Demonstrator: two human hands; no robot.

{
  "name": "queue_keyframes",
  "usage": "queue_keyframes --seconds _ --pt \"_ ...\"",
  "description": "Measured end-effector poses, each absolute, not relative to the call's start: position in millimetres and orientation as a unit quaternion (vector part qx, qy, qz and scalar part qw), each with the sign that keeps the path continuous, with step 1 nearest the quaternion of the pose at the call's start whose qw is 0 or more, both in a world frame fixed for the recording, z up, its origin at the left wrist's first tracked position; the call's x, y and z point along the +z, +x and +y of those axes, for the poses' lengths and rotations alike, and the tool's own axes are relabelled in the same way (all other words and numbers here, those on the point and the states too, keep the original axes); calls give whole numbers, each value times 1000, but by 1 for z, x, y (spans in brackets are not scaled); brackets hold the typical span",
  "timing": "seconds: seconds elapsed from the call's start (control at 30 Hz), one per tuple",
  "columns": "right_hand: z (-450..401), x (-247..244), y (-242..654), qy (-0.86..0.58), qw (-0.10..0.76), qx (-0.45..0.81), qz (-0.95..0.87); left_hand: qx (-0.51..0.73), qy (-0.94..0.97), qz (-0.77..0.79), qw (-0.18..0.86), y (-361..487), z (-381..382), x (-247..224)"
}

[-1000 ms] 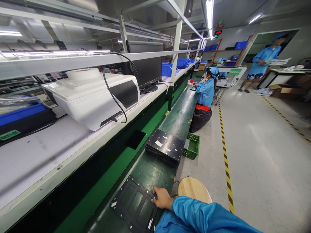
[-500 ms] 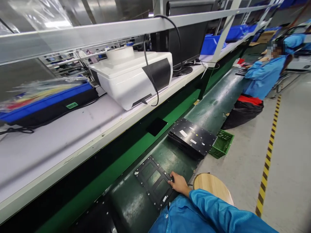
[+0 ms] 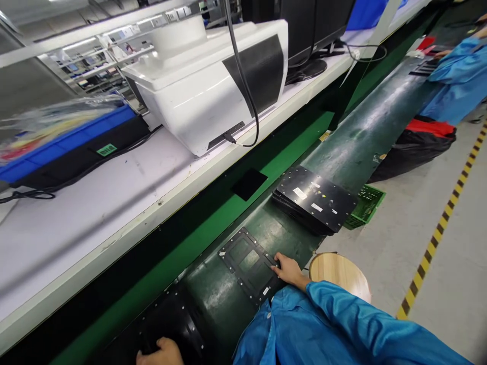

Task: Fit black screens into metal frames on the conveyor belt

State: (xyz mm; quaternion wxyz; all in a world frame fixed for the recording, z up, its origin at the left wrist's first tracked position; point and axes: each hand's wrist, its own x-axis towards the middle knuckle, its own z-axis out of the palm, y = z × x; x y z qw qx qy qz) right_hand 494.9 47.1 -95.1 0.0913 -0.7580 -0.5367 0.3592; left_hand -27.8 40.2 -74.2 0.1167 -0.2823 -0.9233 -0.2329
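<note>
A flat black frame [image 3: 249, 266] with openings and light dots along its border lies on the dark green work surface [image 3: 224, 299]. At its right edge, my right hand [image 3: 288, 269] has its fingers curled over the border, gripping it. My left hand [image 3: 162, 352] shows at the bottom edge, over a dark panel [image 3: 178, 324] with light dots; it touches or hovers over the panel, and its fingers are partly cut off by the picture's edge. Beyond the frame sits a stack of black plates [image 3: 315, 197] with white labels on top.
A white shelf [image 3: 152, 187] on the left bears a white machine [image 3: 205, 91], a blue bin [image 3: 72, 137] and monitors. A round wooden stool [image 3: 338, 276], a green crate [image 3: 367, 205] and a black bag [image 3: 411, 152] stand on the right. A person in blue [image 3: 456, 81] is farther along.
My left hand has come into view at the bottom, over the dark panel. The view has shifted, while my right hand stays at the frame's edge.
</note>
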Motion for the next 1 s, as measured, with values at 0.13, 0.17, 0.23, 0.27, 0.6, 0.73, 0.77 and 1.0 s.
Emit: queue_keyframes --seconds 0.13,0.17,0.23,0.27,0.6,0.73,0.77,1.0 --pt "54 -98 510 -735 124 409 -526 -358 -411 -837 44 16 98 -62" --pt "57 -98 514 -731 136 425 -516 -382 -431 -817 0 33 117 -59" --pt "64 -100 520 -725 160 459 -488 -386 -491 -776 -85 70 159 -55" --pt "67 -101 522 -723 169 476 -472 -379 -522 -757 -109 89 181 -56" --pt "67 -115 520 -727 215 518 -396 -172 -678 -667 -256 240 413 -79" --pt "82 -115 509 -759 237 519 -314 -137 -685 -654 -290 283 469 -92" --pt "94 -114 505 -766 249 507 -309 -132 -688 -649 -297 291 477 -94" --pt "276 -92 488 -742 380 510 -212 -42 -738 -619 -266 319 489 -100"
